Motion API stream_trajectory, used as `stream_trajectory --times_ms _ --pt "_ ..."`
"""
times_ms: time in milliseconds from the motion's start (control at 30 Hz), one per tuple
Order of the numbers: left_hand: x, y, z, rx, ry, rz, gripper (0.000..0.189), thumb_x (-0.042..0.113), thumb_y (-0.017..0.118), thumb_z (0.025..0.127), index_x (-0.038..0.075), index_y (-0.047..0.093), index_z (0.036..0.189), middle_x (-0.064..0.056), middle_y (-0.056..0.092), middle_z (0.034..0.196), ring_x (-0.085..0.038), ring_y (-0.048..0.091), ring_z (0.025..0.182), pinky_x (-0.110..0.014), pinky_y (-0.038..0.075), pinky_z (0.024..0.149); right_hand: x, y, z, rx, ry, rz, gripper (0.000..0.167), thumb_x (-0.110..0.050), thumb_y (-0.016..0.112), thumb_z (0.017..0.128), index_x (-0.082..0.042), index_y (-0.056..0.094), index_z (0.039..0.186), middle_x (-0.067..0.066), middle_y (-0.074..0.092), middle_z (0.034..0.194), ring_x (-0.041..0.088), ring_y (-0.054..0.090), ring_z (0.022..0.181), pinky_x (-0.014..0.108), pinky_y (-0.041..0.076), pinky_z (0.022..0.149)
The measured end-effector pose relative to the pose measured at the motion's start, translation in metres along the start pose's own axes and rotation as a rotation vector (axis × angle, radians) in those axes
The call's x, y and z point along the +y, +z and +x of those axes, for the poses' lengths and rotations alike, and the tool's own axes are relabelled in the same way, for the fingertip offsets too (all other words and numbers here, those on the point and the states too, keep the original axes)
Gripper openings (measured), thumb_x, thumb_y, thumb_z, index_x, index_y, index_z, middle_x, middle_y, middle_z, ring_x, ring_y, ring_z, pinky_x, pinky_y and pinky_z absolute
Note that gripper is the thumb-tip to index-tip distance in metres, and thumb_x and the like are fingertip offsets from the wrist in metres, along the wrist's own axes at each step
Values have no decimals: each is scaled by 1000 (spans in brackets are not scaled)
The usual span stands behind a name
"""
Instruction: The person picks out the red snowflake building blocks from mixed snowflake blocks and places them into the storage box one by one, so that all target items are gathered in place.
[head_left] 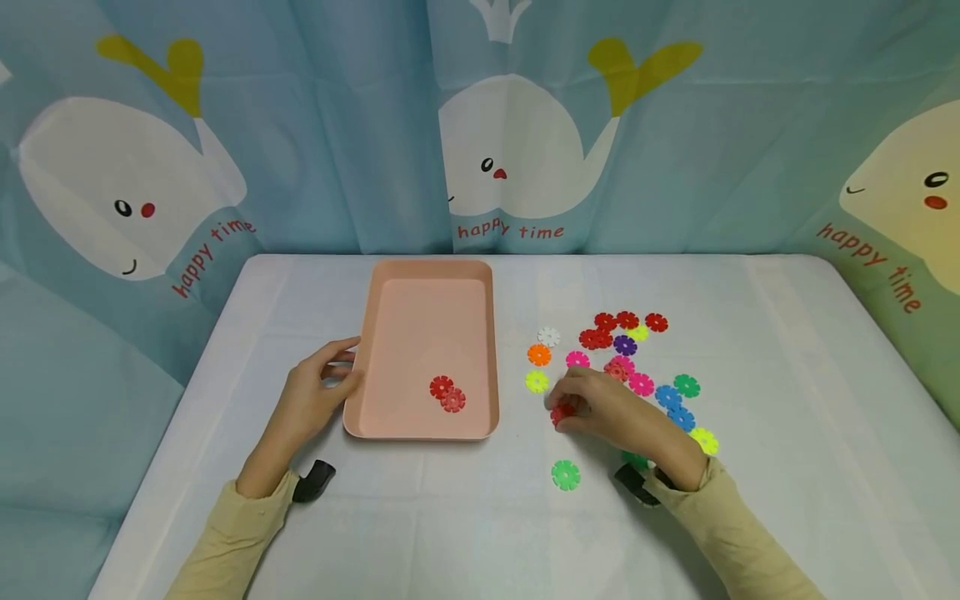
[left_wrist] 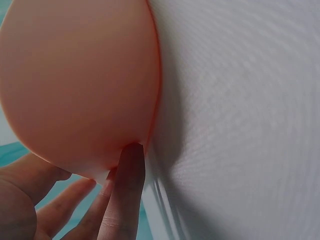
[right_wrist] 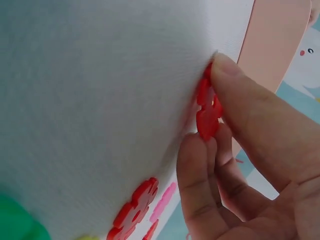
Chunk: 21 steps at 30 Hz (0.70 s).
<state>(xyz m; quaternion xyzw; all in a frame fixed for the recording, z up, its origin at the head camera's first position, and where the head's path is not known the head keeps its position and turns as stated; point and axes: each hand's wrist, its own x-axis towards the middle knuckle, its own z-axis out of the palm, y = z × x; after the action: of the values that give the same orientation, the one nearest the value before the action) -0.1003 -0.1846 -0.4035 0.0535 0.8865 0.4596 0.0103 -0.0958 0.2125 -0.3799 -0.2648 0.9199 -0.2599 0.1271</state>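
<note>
The left hand (head_left: pixel 318 387) holds the left side of a shallow pink tray (head_left: pixel 487 350). In the left wrist view its thumb is at the tray's rim and a fingertip (left_wrist: pixel 132 152) touches the outer wall. Inside the tray a red snowflake disc (head_left: pixel 441 386) and a lighter red one (head_left: pixel 453 401) overlap. The right hand (head_left: pixel 607 408) is to the right of the tray, low over the table. Between thumb and fingers it pinches a red notched snowflake disc (right_wrist: pixel 207 112), standing on edge in the right wrist view.
Several red discs (head_left: pixel 627 320), blue discs (head_left: pixel 681 418), pink discs (head_left: pixel 641 384) and others lie scattered beyond and beside the right hand. A green disc (head_left: pixel 566 475) lies nearer the front. A whale-print curtain (head_left: pixel 337 167) hangs behind the white table (head_left: pixel 450 525).
</note>
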Motion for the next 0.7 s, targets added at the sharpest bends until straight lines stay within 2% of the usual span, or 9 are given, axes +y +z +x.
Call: stream_trajectory --times_ms 133,433,700 --pt "0 0 0 0 -1 3 48 6 64 96 5 52 143 -23 62 127 -35 66 109 -50 50 91 1 0 1 5 -21 23 25 -10 86 75 -10 74 96 -3 66 91 12 60 87 20 54 70" --pt "0 0 0 -5 -1 -4 49 6 64 96 4 51 143 -24 62 127 -36 66 109 -50 50 91 1 -4 2 -36 -67 66 23 -9 84 77 -10 76 98 -4 74 90 10 69 85 21 56 75" --pt "0 -1 1 -4 0 -10 48 6 64 96 4 52 143 -23 62 127 -36 66 109 -50 50 91 0 -7 3 -73 -35 141 20 -9 83 79 -10 77 98 -6 74 88 6 69 82 18 54 74"
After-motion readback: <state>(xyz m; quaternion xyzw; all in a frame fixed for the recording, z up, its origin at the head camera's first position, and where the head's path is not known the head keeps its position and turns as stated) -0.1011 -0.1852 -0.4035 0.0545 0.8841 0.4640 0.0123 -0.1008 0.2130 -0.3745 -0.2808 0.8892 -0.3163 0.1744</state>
